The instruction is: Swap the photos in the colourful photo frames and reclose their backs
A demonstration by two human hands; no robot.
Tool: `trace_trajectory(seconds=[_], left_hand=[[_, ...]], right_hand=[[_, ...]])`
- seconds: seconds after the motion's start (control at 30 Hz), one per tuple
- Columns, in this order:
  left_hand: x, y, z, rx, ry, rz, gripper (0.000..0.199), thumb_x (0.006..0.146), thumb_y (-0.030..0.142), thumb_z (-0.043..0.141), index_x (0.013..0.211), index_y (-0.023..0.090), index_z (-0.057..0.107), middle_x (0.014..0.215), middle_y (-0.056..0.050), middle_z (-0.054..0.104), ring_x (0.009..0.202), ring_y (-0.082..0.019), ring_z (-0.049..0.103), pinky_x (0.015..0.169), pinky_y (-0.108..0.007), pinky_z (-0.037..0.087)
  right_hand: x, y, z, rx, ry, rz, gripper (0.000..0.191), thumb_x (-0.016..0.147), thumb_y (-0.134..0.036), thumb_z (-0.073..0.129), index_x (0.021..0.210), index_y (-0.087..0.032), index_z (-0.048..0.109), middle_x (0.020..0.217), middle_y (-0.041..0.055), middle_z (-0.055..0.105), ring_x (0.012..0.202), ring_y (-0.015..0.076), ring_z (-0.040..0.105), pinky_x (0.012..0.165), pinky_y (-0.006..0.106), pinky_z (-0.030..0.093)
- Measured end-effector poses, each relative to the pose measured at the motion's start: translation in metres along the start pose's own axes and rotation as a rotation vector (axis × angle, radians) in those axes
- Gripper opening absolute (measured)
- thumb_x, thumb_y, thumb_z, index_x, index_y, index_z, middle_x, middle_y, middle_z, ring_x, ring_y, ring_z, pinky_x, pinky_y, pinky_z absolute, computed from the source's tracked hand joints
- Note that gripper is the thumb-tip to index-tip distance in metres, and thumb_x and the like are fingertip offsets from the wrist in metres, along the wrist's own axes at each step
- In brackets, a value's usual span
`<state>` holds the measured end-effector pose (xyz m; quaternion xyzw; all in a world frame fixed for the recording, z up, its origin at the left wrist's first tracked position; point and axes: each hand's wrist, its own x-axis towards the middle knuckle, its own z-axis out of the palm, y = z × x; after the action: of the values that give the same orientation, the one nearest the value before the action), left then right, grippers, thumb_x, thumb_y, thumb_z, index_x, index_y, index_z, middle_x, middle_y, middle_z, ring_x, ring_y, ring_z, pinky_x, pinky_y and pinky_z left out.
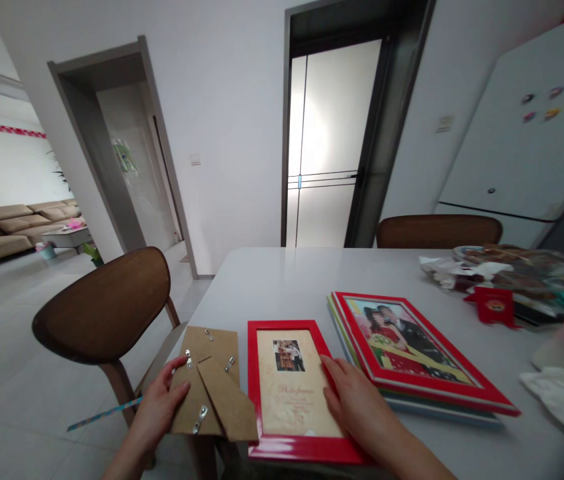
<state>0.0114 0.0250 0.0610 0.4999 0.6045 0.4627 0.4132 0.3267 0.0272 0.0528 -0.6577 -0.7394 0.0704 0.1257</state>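
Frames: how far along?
Looks done: the larger red frame lies face up, picture showing, on other frames. In hand: the left hand holds a kraft cardboard frame back with metal clips; the right hand rests on a smaller red frame. Left: that back is not yet on the smaller frame.

White walls [227,113] are wrapping around, a tan sofa [17,227] is sitting way off left, and a frosted glass door [332,140] is glowing straight ahead.
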Motion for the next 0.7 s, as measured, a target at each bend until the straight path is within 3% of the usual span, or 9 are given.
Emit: trace_trajectory(seconds=[0.13,0.23,0.3,0.4,0.5,0.6,0.7], left_hand=[[0.009,-0.013,-0.003,0.415,0.099,0.183,0.038,0.065,0.026,0.051,0.102,0.016,0.049,0.095,-0.007,0.062,0.091,-0.025,0.057,0.081,-0.039,0.043],[0.01,-0.02,0.0,0.489,0.168,0.234,0.04,0.063,0.022,0.051,0.102,0.015,0.05,0.103,-0.009,0.056,0.102,-0.029,0.049,0.09,-0.047,0.033],[0.004,-0.02,0.009,0.521,0.21,0.282,0.04,0.062,0.021,0.051,0.101,0.015,0.05,0.11,-0.009,0.052,0.109,-0.028,0.043,0.095,-0.047,0.028],[-0.018,-0.01,0.041,0.535,0.186,0.424,0.04,0.067,0.023,0.048,0.107,0.016,0.047,0.117,-0.01,0.048,0.112,-0.025,0.041,0.095,-0.046,0.03],[-0.046,0.01,0.087,0.525,0.009,0.611,0.045,0.072,0.024,0.049,0.116,0.019,0.04,0.125,-0.011,0.043,0.116,-0.026,0.037,0.093,-0.048,0.034],[-0.062,0.028,0.126,0.517,-0.157,0.804,0.064,0.064,0.026,0.061,0.122,0.017,0.033,0.129,-0.014,0.037,0.118,-0.029,0.034,0.092,-0.047,0.035],[-0.064,0.041,0.143,0.51,-0.154,0.919,0.062,0.065,0.019,0.059,0.121,0.016,0.033,0.126,-0.015,0.041,0.114,-0.027,0.038,0.091,-0.044,0.038]], right_hand=[[0.006,-0.004,0.002,-0.007,-0.003,0.056,0.049,0.074,-0.01,0.035,0.122,-0.006,0.038,0.089,0.0166,0.058,0.08,0.0248,0.056,0.073,0.036,0.042],[0.01,-0.005,-0.001,0.042,0.019,0.115,0.054,0.07,-0.008,0.036,0.124,-0.004,0.034,0.089,0.0185,0.057,0.078,0.0263,0.057,0.071,0.037,0.042],[0.01,-0.007,-0.007,0.212,0.058,0.135,0.058,0.067,-0.007,0.039,0.125,-0.004,0.031,0.093,0.0183,0.057,0.083,0.0259,0.056,0.075,0.037,0.04],[0.005,-0.016,-0.021,0.82,0.004,0.207,0.066,0.066,-0.011,0.04,0.129,-0.014,0.021,0.094,0.0108,0.061,0.081,0.0214,0.059,0.072,0.033,0.044],[-0.002,-0.029,-0.039,1.43,-0.14,0.318,0.071,0.068,-0.019,0.044,0.13,-0.024,0.009,0.083,0.0032,0.065,0.065,0.0189,0.062,0.061,0.033,0.048],[-0.008,-0.04,-0.053,1.611,-0.156,0.313,0.079,0.065,-0.019,0.052,0.13,-0.025,0.009,0.074,0.0008,0.065,0.059,0.0173,0.061,0.059,0.032,0.048],[-0.009,-0.039,-0.055,1.531,-0.157,0.233,0.08,0.065,-0.023,0.055,0.131,-0.022,0.01,0.068,-0.0004,0.064,0.056,0.0159,0.06,0.055,0.028,0.047]])
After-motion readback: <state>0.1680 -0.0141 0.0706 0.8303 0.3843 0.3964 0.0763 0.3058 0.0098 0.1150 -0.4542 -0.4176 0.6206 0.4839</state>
